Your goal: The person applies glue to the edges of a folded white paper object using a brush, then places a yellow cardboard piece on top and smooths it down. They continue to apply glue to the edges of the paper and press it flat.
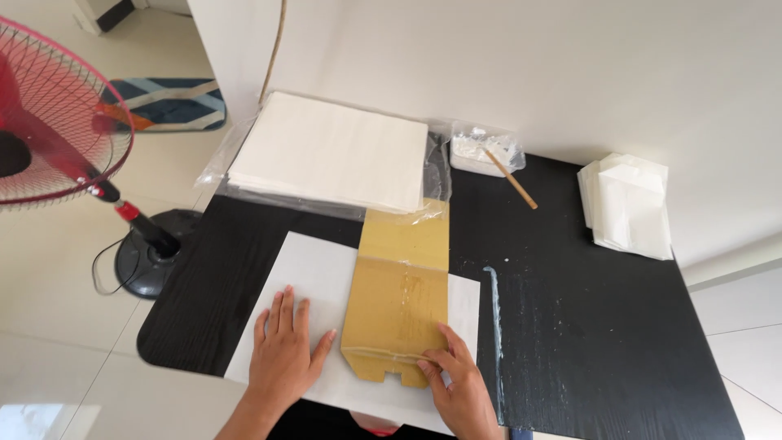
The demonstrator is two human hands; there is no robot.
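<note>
A flat brown cardboard template [397, 301] with a notched bottom edge and a crease across its upper part lies lengthwise on a white sheet of paper [314, 265], low and centre in the frame. Its surface is scuffed and a little shiny, as though taped over. The left hand [284, 352] is pressed flat on the white sheet, fingers together and pointing up the frame, just left of the cardboard and not quite touching it. The right hand [459, 383] sits at the template's lower right corner — thumb and fingertips on the cardboard's edge, pinning it down rather than wrapped around it.

Now the edges. The white sheet reaches past the near rim of the black wood-grain surface [586, 326] at the bottom of the frame. The template's top end touches a thick stack of white paper in a clear plastic wrap [330, 151] at upper centre. To the right of the sheet runs a thin pale streak [494, 310] on the black top, and beyond it is a broad bare stretch towards the lower right. At upper centre-right a small clear tub of white paste with a wooden stick [489, 152] sits near the wall; a stack of small white paper bags [627, 204] lies at upper right. A red standing fan [57, 122] stands on the floor at the left — well apart from the hands.
</note>
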